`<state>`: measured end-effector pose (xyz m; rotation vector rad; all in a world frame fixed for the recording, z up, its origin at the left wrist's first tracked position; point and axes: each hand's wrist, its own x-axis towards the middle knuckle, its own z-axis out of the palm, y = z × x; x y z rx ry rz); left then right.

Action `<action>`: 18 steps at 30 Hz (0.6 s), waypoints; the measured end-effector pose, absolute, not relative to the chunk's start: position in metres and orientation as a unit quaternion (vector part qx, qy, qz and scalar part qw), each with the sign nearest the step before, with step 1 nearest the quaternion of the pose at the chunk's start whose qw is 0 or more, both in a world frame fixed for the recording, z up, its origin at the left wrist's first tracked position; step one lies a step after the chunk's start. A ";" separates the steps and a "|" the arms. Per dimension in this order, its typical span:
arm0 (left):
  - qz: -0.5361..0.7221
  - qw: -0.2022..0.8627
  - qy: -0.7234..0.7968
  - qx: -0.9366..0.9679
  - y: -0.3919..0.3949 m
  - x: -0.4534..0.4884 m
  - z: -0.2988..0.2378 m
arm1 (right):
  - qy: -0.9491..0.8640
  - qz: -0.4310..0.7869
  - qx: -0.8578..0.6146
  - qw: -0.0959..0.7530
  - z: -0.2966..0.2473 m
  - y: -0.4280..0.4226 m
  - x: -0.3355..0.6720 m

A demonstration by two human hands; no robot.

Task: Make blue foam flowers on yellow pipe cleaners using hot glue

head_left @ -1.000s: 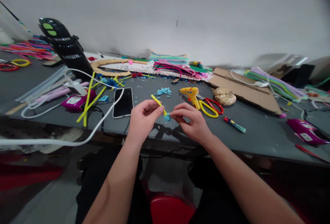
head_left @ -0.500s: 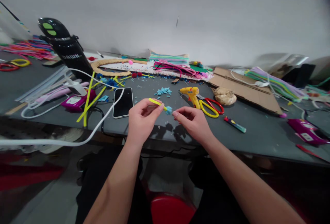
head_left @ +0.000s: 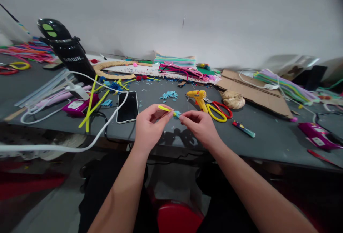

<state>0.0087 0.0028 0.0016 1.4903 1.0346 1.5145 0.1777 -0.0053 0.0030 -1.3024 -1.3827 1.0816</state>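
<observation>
My left hand (head_left: 153,125) pinches a short yellow pipe cleaner (head_left: 164,108) between thumb and forefinger. At its right end sits a small cluster of light-blue petals (head_left: 177,114). The fingertips of my right hand (head_left: 199,125) are closed at the right side of this cluster, on a light-blue petal that they mostly hide. Just beyond the hands, a loose pile of light-blue pieces (head_left: 169,95) lies on the grey table (head_left: 152,99). A yellow hot glue gun (head_left: 197,97) rests behind my right hand, beside scissors (head_left: 218,110) with red and yellow handles.
Left of my hands lie a phone (head_left: 127,107), yellow pipe cleaners (head_left: 92,106) and a white cable (head_left: 107,127). A black bottle (head_left: 71,56) stands farther back. To the right are a glue-stick-like tube (head_left: 243,129), cardboard (head_left: 257,95) and a purple device (head_left: 318,135).
My left hand has moved slightly right with the yellow pipe cleaner. The blue petals now meet my right fingertips, where a small gap showed before.
</observation>
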 end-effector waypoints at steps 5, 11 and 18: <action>0.586 0.384 0.411 0.583 0.003 0.008 0.001 | -0.570 0.437 -0.525 0.457 0.001 -0.004 0.179; 0.592 0.390 0.405 0.577 0.004 0.008 0.000 | -0.599 0.470 -0.494 0.421 0.001 -0.004 0.183; 0.588 0.379 0.415 0.582 0.003 0.008 0.000 | -0.621 0.449 -0.495 0.410 0.000 -0.003 0.184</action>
